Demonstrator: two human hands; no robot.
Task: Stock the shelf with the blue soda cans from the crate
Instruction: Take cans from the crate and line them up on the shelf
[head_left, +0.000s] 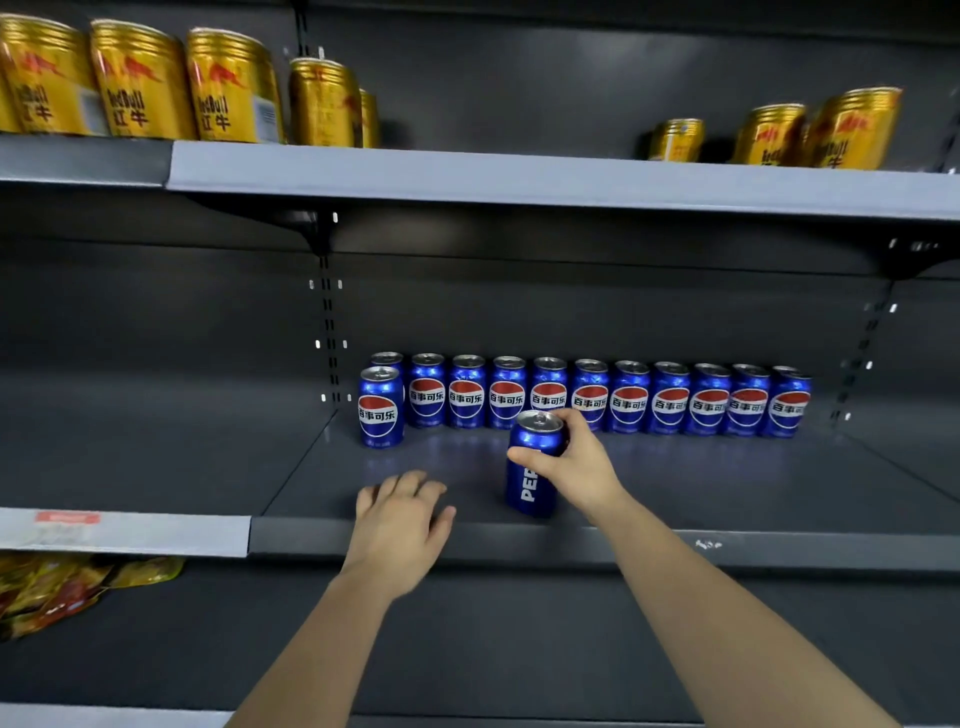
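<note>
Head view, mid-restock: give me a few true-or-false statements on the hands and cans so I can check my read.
1. The right hand grips a blue can near its top. True.
2. The left hand holds a second can. False: it is open and holds nothing, over the front edge of the shelf.
3. The row of blue cans at the back lies on its side. False: the cans stand upright, logos facing out.
4. Gold cans stand on the upper shelf. True.
5. A lone can stands in front of the row at its left end. True.
</note>
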